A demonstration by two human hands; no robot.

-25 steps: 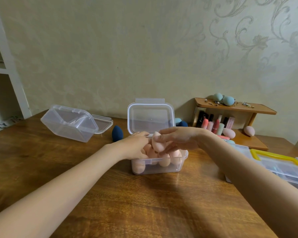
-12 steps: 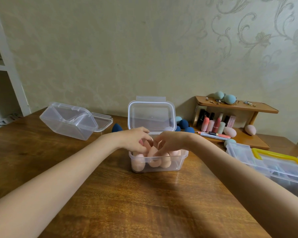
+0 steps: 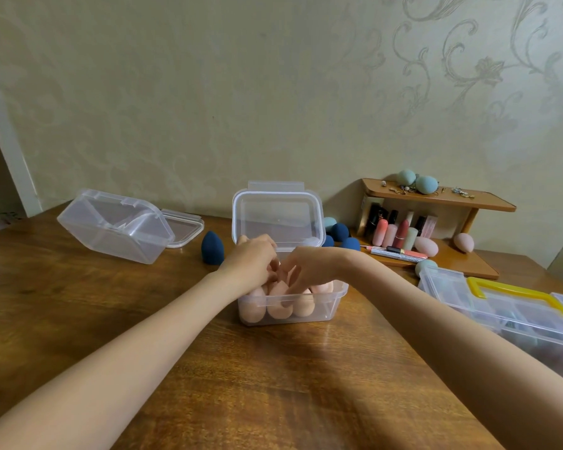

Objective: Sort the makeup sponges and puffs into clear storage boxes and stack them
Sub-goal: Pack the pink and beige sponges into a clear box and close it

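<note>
One clear box (image 3: 290,303) mid-table is nearly full of peach sponges (image 3: 278,308), lid up. Left hand (image 3: 251,258) and right hand (image 3: 306,264) both reach in with fingers curled among them; exact grip unclear. Dark blue sponges (image 3: 212,248) left of and behind the box remain unsorted. Second box (image 3: 114,225) far left lies tipped, empty. No stacking yet. Handled organiser (image 3: 507,306) sits right.

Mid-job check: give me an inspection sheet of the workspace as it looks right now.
Surface: wooden table.
Job's things: open clear box of peach sponges, lid upright; tipped empty box; navy sponge loose.
Clutter: wooden shelf with lipsticks, yellow-handled organizer.
Grippers: left hand and right hand both reach into the box; grip unclear.
Cables: nothing seen.
Surroundings: patterned wall.
</note>
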